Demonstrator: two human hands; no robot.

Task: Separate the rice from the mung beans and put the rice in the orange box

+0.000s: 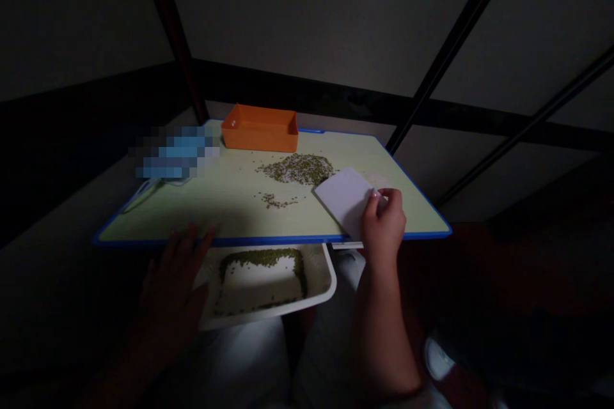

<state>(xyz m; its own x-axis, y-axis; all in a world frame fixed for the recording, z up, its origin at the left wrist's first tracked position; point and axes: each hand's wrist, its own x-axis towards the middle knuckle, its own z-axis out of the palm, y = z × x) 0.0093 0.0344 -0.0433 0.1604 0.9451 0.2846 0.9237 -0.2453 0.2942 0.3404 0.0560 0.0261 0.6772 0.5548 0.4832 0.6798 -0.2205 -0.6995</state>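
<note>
My right hand (pixel 384 220) is closed on the right edge of a flat white card (pixel 346 199), tilted over the front right of the small table. The card's far left edge is by a spread heap of small green beans (pixel 302 168). A smaller scatter of beans (pixel 275 200) lies nearer to me. In shadow at the front left, my left hand (pixel 177 275) has its fingers stretched out near the table edge and holds nothing. Beside it, below the edge, a white plastic tray (pixel 327 284) contains more green beans along its inner sides.
The pale table top (pixel 230 204) has a blue rim. An orange open box (pixel 261 137) stands at its back. A blurred-out blue item (pixel 180 153) lies at the left. Panelled walls close in behind. My legs are under the tray, and a light shoe (pixel 437 359) shows lower right.
</note>
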